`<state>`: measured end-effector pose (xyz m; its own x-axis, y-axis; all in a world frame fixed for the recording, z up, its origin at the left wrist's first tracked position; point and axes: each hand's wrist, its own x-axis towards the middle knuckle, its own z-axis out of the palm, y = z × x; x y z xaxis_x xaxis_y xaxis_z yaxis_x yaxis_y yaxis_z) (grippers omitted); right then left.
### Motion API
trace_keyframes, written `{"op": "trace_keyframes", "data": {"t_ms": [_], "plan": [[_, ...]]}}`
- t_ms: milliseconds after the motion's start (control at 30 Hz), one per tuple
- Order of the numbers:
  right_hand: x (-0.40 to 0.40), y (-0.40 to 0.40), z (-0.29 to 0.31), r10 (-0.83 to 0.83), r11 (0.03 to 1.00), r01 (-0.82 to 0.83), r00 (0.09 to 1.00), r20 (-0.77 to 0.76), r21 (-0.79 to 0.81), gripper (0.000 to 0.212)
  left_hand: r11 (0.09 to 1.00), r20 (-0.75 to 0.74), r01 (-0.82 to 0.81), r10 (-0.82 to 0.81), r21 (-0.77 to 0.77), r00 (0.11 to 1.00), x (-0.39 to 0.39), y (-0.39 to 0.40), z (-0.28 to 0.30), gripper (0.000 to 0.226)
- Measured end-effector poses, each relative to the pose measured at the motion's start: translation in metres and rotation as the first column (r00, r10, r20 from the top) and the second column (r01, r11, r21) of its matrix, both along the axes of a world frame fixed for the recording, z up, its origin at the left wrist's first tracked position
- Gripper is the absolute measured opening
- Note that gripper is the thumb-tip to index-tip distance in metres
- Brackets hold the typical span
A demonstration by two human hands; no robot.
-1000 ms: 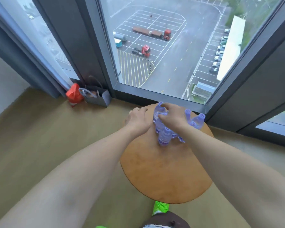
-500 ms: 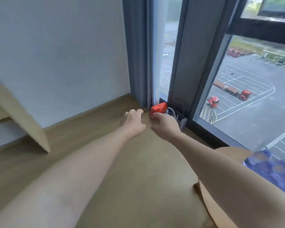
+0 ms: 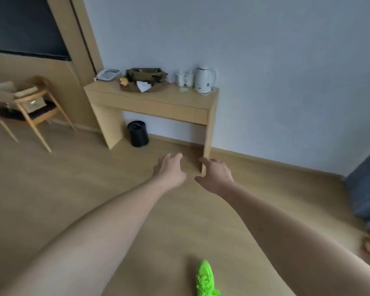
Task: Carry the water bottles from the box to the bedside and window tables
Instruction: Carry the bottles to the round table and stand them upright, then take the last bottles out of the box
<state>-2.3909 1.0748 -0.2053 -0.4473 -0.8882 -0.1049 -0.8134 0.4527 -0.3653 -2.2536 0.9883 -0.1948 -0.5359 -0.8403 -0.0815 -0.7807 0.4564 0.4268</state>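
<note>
Pale walls and wood flooring (image 3: 51, 199) fill the scene, a desk (image 3: 158, 103) at the far wall. Both the left hand (image 3: 171, 169) and the right hand (image 3: 217, 177) reach forward relaxed, holding nothing. No water bottles or box show (possibly off frame), so the next trip risks heading somewhere wrong.

Left hand (image 3: 171, 170) and right hand (image 3: 216, 175) outstretched, empty.

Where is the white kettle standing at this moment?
In the head view, the white kettle stands at the right end of the wooden desk against the wall, right of two small white bottles.
</note>
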Motion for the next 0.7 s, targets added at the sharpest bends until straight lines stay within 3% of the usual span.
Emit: {"op": "trace_keyframes", "data": {"t_ms": [267, 467, 700], "plan": [[0.112, -0.256, 0.013, 0.473, 0.881, -0.472, 0.881, 0.015, -0.022, 0.076, 0.88, 0.008, -0.47, 0.472, -0.061, 0.882, 0.147, -0.194, 0.01, 0.055], [0.185, -0.405, 0.036, 0.685, 0.728, -0.685, 0.729, -0.011, -0.036, 0.074, 0.738, 0.024, -0.672, 0.674, -0.067, 0.738, 0.22, -0.293, 0.03, 0.055], [0.298, -0.523, 0.026, 0.817, 0.577, -0.817, 0.575, 0.044, -0.029, 0.066, 0.611, 0.07, -0.79, 0.791, -0.044, 0.608, 0.31, -0.378, 0.014, 0.063]]}}
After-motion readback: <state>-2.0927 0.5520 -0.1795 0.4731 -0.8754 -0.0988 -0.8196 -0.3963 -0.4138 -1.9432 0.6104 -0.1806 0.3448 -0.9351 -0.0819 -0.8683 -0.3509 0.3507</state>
